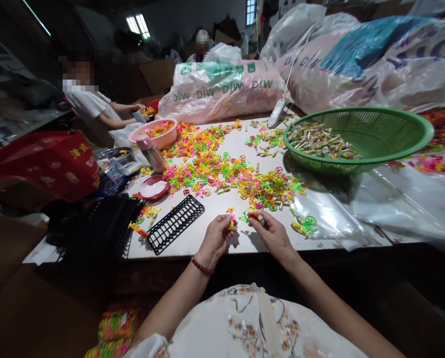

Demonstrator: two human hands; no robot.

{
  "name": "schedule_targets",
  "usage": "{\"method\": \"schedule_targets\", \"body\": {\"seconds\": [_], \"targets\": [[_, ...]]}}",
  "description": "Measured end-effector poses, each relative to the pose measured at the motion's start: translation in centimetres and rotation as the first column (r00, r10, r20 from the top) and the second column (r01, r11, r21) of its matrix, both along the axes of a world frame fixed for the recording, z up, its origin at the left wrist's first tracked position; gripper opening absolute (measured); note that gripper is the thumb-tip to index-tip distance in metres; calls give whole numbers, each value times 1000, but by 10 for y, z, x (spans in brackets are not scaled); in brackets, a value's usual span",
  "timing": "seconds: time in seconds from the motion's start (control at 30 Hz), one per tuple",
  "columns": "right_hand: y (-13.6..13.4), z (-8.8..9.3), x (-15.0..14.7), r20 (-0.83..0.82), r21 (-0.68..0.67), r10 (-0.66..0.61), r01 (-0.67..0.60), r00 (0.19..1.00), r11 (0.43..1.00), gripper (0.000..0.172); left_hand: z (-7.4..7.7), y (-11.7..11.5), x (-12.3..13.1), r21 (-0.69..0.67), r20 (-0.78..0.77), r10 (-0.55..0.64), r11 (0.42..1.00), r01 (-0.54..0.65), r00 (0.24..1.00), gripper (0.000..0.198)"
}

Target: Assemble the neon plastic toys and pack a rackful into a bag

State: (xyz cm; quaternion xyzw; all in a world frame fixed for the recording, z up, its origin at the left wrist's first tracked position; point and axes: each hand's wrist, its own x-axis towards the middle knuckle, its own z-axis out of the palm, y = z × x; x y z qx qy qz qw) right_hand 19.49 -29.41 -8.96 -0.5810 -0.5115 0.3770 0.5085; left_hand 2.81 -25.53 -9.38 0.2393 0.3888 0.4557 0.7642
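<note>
My left hand (pixel 218 237) is closed in a pinch on a small yellow and pink plastic piece (pixel 231 217) just above the white table's (pixel 207 233) front edge. My right hand (pixel 270 233) is a little to its right, fingers pinched on a small red and green plastic piece (pixel 252 216). The two hands almost touch. A heap of bright small plastic parts (pixel 222 166) spreads over the table beyond them. A black plastic grid tray (pixel 175 223) lies flat left of my left hand.
A green mesh basket (pixel 386 132) with small parts stands at the right, a pink bowl (pixel 157 133) and a red dish (pixel 153 188) at the left. Clear plastic sheets (pixel 356 209) lie right. Large filled bags (pixel 222 87) line the back. A person sits far left.
</note>
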Motion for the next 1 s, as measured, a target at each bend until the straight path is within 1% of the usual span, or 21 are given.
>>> {"method": "schedule_targets", "body": {"seconds": [0.1, 0.17, 0.2, 0.3, 0.37, 0.43, 0.5, 0.57, 0.63, 0.7, 0.77, 0.83, 0.9, 1.0], "targets": [[12, 1, 3, -38, -45, -33, 31, 999, 998, 42, 3, -4, -4, 6, 58, -50, 999, 49, 997, 33], [25, 2, 3, -74, -52, -14, 10, 997, 999, 48, 6, -7, -5, 19, 62, -61, 998, 59, 996, 33], [31, 3, 2, -66, -43, 4, -7, 998, 999, 51, 7, -7, -4, 21, 67, -58, 998, 57, 996, 32], [44, 4, -3, 56, -1, 37, -37, 998, 999, 55, 9, -7, -4, 4, 148, -46, 999, 46, 988, 30], [42, 4, -7, 133, 8, 48, -50, 990, 999, 52, 9, -6, -5, -3, 218, -37, 999, 39, 975, 30], [33, 2, -11, 177, -20, 53, -51, 983, 999, 48, 8, -4, -8, 2, 252, -25, 1000, 25, 967, 37], [22, 0, -14, 208, -64, 42, -30, 977, 998, 45, 6, -2, -10, 12, 228, -11, 1000, 8, 974, 43], [12, -3, -14, 202, -118, 60, -36, 978, 992, 39, 3, -1, -11, 14, 175, -2, 1000, -1, 984, 43], [6, -5, -13, 164, -146, 126, -102, 978, 984, 36, -2, 0, -10, -7, 117, 17, 1000, -16, 993, 41], [3, -6, -12, 131, -122, 189, -173, 973, 977, 36, -6, -1, -8, -13, 42, 64, 998, -63, 997, 41], [2, -6, -12, 99, -86, 222, -214, 970, 973, 39, -8, -2, -6, 35, -69, 132, 991, -129, 989, 44], [0, -3, -14, 75, -82, 248, -242, 966, 967, 40, -9, -3, -4, 116, -161, 190, 978, -173, 969, 47], [-1, 1, -17, 70, -96, 274, -267, 959, 959, 37, -8, -5, -2, 165, -185, 203, 971, -173, 961, 48], [-4, 7, -22, 68, -118, 277, -268, 958, 956, 31, -7, -8, 0, 191, -177, 182, 970, -148, 967, 46]]}}
